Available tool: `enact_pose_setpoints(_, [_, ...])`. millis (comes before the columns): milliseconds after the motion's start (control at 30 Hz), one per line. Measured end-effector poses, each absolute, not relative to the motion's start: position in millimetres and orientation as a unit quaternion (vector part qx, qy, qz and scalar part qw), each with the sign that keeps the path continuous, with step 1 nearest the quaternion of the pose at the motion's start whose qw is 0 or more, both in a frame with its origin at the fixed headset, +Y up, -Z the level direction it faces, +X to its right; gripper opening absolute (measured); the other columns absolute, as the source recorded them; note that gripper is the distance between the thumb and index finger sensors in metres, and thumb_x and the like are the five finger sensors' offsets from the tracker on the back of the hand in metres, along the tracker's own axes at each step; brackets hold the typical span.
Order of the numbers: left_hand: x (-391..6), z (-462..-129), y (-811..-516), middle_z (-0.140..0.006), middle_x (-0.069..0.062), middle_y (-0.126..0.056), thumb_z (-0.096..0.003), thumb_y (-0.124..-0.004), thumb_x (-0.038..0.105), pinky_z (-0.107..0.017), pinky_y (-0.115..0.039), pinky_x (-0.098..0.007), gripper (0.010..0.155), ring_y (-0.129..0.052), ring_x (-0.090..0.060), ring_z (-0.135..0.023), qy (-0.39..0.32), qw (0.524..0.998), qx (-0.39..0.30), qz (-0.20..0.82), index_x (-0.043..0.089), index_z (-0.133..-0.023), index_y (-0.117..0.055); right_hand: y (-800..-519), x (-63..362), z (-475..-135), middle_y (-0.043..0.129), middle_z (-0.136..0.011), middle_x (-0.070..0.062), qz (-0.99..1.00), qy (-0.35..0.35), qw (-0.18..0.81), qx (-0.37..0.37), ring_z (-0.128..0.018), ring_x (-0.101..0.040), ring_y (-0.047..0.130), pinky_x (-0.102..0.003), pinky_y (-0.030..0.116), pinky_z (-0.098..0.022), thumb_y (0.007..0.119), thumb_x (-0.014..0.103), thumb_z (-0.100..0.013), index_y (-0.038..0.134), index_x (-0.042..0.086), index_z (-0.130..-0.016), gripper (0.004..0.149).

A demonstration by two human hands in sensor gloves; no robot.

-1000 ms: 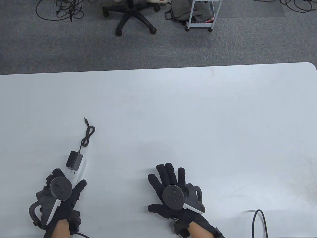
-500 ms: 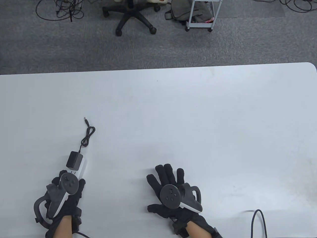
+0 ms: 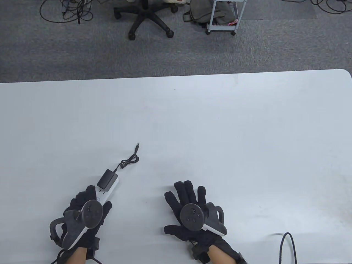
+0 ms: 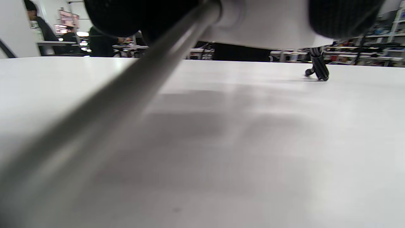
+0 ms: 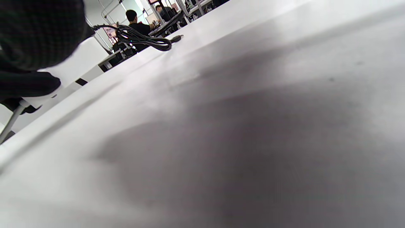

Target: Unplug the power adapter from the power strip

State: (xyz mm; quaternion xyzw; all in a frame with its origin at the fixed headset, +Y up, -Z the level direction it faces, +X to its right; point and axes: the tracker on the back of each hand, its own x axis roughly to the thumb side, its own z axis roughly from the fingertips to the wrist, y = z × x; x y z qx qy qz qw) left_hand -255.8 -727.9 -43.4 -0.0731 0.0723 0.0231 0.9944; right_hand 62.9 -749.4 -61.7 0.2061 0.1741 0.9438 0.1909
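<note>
A white power strip (image 3: 110,189) lies on the white table (image 3: 209,132) at the near left, angled up to the right. A black power adapter (image 3: 106,179) is plugged into its far end. The adapter's thin black cable (image 3: 128,161) coils beyond it and ends in a barrel plug (image 3: 136,148). My left hand (image 3: 86,210) grips the near end of the strip; the strip's underside (image 4: 269,25) and its grey cord (image 4: 104,107) show in the left wrist view. My right hand (image 3: 187,203) rests flat on the table with fingers spread, empty, to the right of the strip.
A thick black cable (image 3: 287,247) loops onto the table at the near right edge. Beyond the table's far edge stand an office chair (image 3: 147,19) and a white cart (image 3: 224,16) on grey carpet.
My left hand has moved the power strip to the right and turned it clockwise, with the adapter and its cable swinging along. My right hand has stayed flat in place.
</note>
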Motion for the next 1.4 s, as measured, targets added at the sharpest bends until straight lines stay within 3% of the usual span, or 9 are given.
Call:
enact_pose_setpoints(333, [-214, -37, -728, -0.1, -0.013, -0.067, -0.0378, -0.078, 0.061, -0.057, -0.067, -0.048, 0.084, -0.082, -0.032, -0.066, -0.076, 0.993, -0.081, 0.034, 0.017, -0.105, -0.051, -748, 62, -62, -0.011, -0.107, 0.007, 0.944, 0.161, 0.204, 0.204, -0.101, -0.019, -0.011, -0.054, -0.005, -0.07, 0.073, 0.071, -0.031, -0.001, 0.052, -0.089, 0.096])
enact_pose_setpoints(667, [-182, -31, -738, -0.104, -0.008, -0.066, -0.0348, -0.083, 0.058, -0.061, -0.066, -0.049, 0.084, -0.081, -0.032, -0.07, -0.21, 0.966, -0.142, 0.047, 0.023, -0.105, -0.052, -748, 61, -61, -0.009, -0.109, 0.007, 0.938, 0.158, 0.217, 0.217, -0.103, -0.019, -0.009, -0.055, -0.006, -0.069, 0.071, 0.077, -0.026, 0.0, 0.051, -0.091, 0.099])
enact_pose_setpoints(933, [-167, -28, -745, -0.103, -0.007, -0.068, -0.0337, -0.084, 0.058, -0.06, -0.067, -0.048, 0.083, -0.083, -0.031, -0.069, -0.235, 0.96, -0.151, 0.023, 0.026, -0.104, -0.054, -750, 59, -60, -0.007, -0.11, 0.005, 0.928, 0.175, 0.234, 0.23, -0.105, -0.02, -0.007, -0.056, -0.007, -0.067, 0.068, 0.081, -0.025, -0.002, 0.05, -0.091, 0.101])
enact_pose_setpoints(1233, [-165, -28, -754, -0.103, -0.004, -0.068, -0.0331, -0.083, 0.063, -0.06, -0.068, -0.048, 0.083, -0.084, -0.026, -0.068, -0.233, 0.959, -0.159, -0.004, 0.027, -0.103, -0.055, -746, 58, -57, -0.003, -0.112, 0.004, 0.923, 0.173, 0.25, 0.236, -0.11, -0.022, 0.005, -0.056, -0.005, -0.069, 0.073, 0.08, -0.023, -0.006, 0.053, -0.086, 0.105])
enact_pose_setpoints(1400, [-165, -28, -753, -0.103, -0.003, -0.068, -0.0335, -0.082, 0.063, -0.06, -0.068, -0.048, 0.083, -0.084, -0.026, -0.068, -0.232, 0.96, -0.159, -0.007, 0.027, -0.104, -0.055, -745, 45, -56, 0.004, -0.115, 0.0, 0.923, 0.198, 0.221, 0.244, -0.111, -0.035, 0.042, -0.061, 0.007, -0.072, 0.077, 0.078, -0.023, -0.003, 0.053, -0.089, 0.106])
